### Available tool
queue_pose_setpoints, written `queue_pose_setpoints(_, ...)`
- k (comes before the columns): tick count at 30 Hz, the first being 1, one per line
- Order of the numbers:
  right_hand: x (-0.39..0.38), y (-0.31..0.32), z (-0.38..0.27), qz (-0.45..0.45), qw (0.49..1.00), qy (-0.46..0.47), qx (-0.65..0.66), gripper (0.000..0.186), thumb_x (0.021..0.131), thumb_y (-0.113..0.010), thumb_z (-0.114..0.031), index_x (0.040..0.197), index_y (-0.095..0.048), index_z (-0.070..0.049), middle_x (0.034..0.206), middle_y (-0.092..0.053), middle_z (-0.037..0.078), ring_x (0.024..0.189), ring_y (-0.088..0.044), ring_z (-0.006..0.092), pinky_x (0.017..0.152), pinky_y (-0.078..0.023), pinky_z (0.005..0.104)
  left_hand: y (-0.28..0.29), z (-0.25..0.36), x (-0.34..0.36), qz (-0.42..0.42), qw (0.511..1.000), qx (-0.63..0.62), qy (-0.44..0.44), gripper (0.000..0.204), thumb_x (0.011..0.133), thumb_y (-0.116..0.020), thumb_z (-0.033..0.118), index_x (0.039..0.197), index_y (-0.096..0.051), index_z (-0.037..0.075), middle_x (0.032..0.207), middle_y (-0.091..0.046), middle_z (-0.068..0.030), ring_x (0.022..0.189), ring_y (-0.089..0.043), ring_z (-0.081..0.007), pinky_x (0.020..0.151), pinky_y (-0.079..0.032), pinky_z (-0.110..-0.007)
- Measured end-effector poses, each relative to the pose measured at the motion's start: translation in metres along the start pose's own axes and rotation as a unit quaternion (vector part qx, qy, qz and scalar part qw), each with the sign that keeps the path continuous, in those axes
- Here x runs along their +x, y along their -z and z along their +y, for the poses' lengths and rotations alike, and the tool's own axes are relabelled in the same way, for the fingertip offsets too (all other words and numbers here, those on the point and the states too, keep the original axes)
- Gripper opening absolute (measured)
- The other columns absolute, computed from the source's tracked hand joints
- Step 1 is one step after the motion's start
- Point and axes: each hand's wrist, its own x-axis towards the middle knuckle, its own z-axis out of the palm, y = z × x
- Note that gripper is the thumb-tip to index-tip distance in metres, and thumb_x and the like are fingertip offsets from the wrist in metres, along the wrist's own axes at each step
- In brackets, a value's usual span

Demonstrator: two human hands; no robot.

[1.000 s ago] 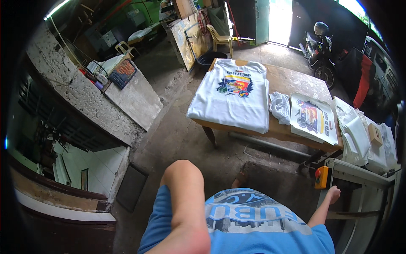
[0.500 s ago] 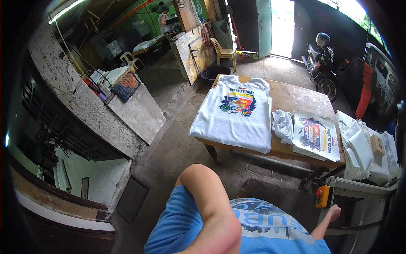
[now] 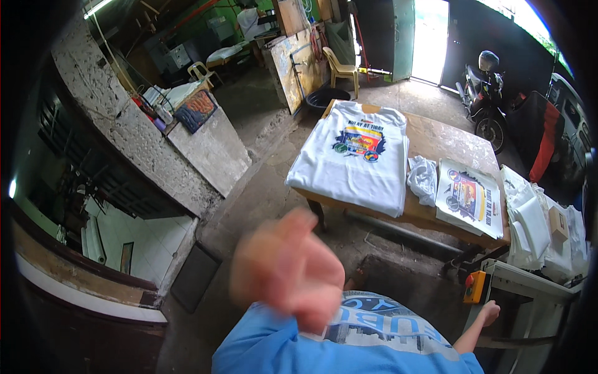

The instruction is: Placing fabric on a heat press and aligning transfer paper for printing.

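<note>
My left hand point(image 3: 280, 262) is raised in front of my blue shirt, smeared by motion, so its fingers are unclear. At the lower right my right hand point(image 3: 489, 311) is closed beside a pale metal frame point(image 3: 509, 274), just below an orange box with a red button point(image 3: 476, 287); what it grips is hidden. Ahead, a stack of white printed shirts point(image 3: 349, 168) lies on a wooden table point(image 3: 448, 137), with a crumpled white bundle point(image 3: 422, 181) and printed sheets point(image 3: 468, 199) beside it.
White piles and a small cardboard box point(image 3: 557, 224) are at right, a motorcycle point(image 3: 486, 106) behind the table. A doorway point(image 3: 137, 243) and rough wall point(image 3: 124, 137) stand left. At the back are a plastic chair point(image 3: 342, 75), black tub point(image 3: 317, 100) and another person point(image 3: 249, 22).
My left arm has swung from a bent elbow low in the view to a blurred raised hand. The person at the back has come into view. My right hand stays beside the frame.
</note>
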Motion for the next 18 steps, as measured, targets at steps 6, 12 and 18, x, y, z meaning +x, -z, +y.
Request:
queue_pose_setpoints(6,-0.002,0.001,-0.003,-0.018,1.000,-0.011,0.002,0.041,0.072,-0.040,-0.028,0.093,-0.061,0.000,0.099,-0.058,0.021,0.092,-0.056,0.0361,0.077,-0.044,0.0444,0.022,-0.014,-0.012,0.066,0.771,-0.396,0.495,0.027,0.079,-0.051,0.005,0.104,-0.039,0.005,0.086,-0.045,-0.0056,0.080,-0.046,-0.0163,0.082,-0.038,-0.034)
queue_pose_setpoints(12,-0.002,0.002,-0.003,-0.020,1.000,-0.022,0.000,0.040,0.072,-0.040,-0.026,0.095,-0.061,-0.001,0.101,-0.058,0.019,0.094,-0.056,0.0353,0.077,-0.044,0.0438,0.003,0.072,0.018,0.050,0.950,-0.300,0.071,0.039,0.082,-0.046,0.019,0.118,-0.035,0.006,0.109,-0.038,-0.0037,0.102,-0.035,-0.0170,0.095,-0.022,-0.039)
queue_pose_setpoints(18,0.000,-0.002,-0.005,-0.014,1.000,-0.006,0.012,0.038,0.074,-0.039,-0.026,0.092,-0.062,-0.001,0.099,-0.059,0.019,0.091,-0.056,0.0351,0.076,-0.045,0.0431,0.015,0.134,-0.025,0.016,0.920,-0.319,-0.228,0.044,0.089,-0.034,0.020,0.133,-0.028,0.015,0.141,-0.020,0.0047,0.130,-0.013,-0.0070,0.103,-0.002,-0.039)
